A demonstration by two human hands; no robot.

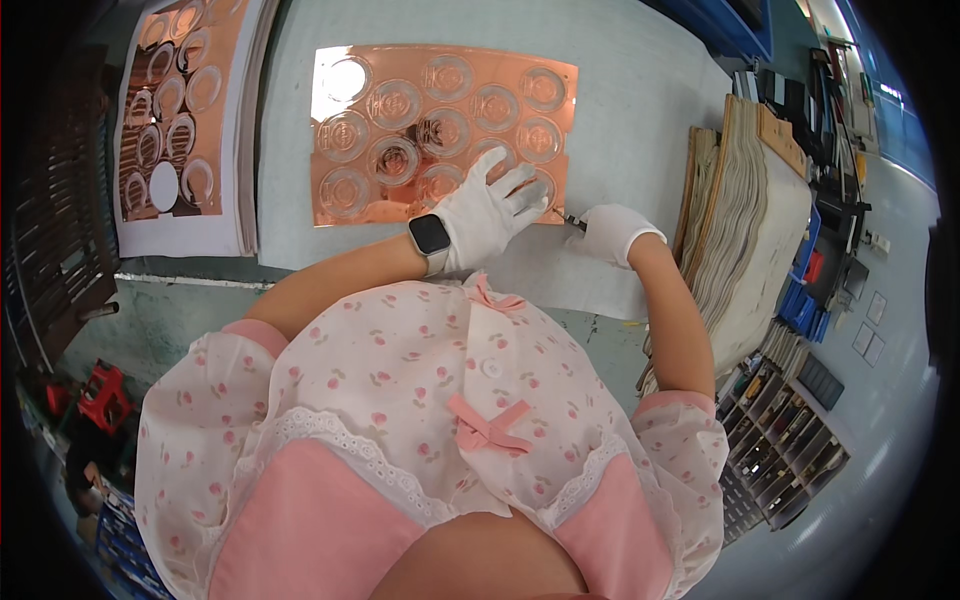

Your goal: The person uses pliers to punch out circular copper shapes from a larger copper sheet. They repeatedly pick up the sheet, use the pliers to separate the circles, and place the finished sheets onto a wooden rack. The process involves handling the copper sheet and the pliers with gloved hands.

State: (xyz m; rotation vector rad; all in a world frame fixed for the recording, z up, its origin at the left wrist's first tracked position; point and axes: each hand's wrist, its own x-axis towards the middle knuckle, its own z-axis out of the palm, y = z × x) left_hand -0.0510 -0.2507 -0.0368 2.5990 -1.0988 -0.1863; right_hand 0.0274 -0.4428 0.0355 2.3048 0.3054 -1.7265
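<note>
A shiny copper-coloured sheet (440,132) with rows of raised ring shapes lies flat on the white-covered table. My left hand (487,212), in a white glove, rests on its lower right part with the fingers spread. Some of the rings are hidden beneath that hand. Beside the sheet's lower right corner, my gloved right hand (610,234) is closed around a thin, dark, pen-like tool (572,219). The tool's tip points left and meets the sheet's edge area; whether it touches, I cannot tell. Most of its handle is inside my fist.
To the left, a similar copper sheet (172,110) lies on a stack of white paper (238,215), with a white disc (164,186) on it. A tall pile of worn boards or sheets (745,215) stands close to my right arm. Shelving (785,440) is farther right.
</note>
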